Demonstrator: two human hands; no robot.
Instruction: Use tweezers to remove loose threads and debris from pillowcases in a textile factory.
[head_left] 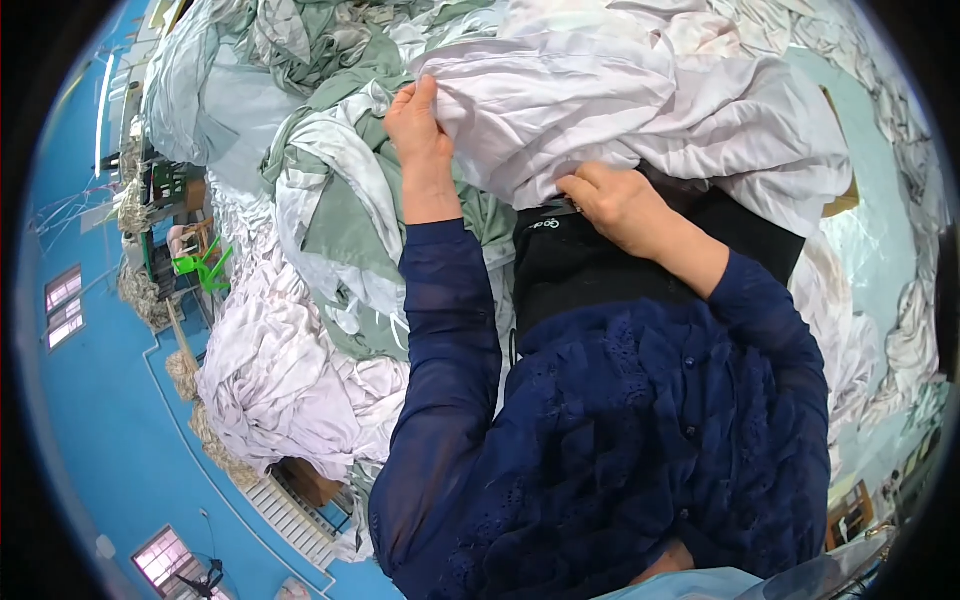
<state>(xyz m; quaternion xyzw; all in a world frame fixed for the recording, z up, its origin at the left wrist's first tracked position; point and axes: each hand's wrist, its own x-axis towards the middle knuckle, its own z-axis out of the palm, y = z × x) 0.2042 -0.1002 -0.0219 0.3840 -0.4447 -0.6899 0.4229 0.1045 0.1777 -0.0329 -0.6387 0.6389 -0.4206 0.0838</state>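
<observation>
The left hand pinches the edge of a white sheet atop the heaped linen; the right hand is closed on its lower hem. Bunched folds could snag on the green-and-white fabric beneath, dragging the pile down.

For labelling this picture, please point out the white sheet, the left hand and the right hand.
white sheet (pixel 640 110), head view, on its creased middle.
left hand (pixel 418 125), head view, back of hand.
right hand (pixel 612 200), head view, back of hand.

Blue floor, heaped white sheets, green sheets
</observation>
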